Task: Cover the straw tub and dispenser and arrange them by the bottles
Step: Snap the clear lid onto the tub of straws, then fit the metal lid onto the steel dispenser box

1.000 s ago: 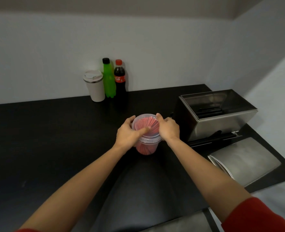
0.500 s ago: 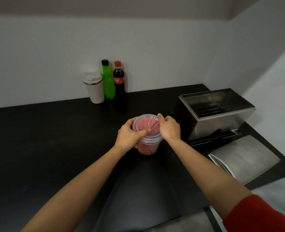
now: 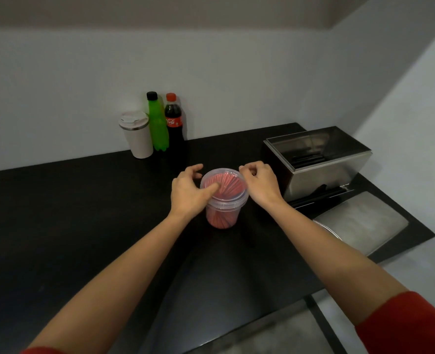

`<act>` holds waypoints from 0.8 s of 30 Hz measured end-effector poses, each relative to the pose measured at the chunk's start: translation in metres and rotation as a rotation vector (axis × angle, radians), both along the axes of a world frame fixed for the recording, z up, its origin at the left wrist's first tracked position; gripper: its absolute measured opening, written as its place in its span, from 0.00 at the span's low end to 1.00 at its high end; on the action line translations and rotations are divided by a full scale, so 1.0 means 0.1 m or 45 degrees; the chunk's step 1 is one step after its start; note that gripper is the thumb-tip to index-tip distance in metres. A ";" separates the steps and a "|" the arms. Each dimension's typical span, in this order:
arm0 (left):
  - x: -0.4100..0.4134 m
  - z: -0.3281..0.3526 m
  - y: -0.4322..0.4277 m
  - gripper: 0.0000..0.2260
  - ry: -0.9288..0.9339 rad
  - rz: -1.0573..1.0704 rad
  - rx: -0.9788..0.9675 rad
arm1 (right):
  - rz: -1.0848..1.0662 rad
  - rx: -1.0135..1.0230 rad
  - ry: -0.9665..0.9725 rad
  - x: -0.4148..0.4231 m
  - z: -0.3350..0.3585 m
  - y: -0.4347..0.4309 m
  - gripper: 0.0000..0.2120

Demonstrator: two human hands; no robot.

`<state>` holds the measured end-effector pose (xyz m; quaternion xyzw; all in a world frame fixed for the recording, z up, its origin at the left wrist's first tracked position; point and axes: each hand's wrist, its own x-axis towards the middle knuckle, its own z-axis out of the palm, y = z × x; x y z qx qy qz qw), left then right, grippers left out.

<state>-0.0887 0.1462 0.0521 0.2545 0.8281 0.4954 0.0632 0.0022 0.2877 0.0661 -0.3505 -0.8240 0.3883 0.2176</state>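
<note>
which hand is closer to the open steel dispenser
Right. The right hand is at the straw tub's right rim, just left of the dispenser. The left hand is on the tub's far side from it.

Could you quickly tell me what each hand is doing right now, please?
Left hand: open, thumb resting on the tub lid.
Right hand: fingers curled at the lid's rim, holding nothing.

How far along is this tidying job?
Early on. A clear lid sits on the straw tub, with the left hand and right hand at its rim. The metal dispenser is open, its cover lying beside it. Neither stands by the bottles yet.
</note>
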 end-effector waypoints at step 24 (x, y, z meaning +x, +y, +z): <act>1.82 0.12 0.62 0.24 0.194 -0.180 0.118 | -0.048 0.301 -0.023 2.19 0.13 0.65 0.17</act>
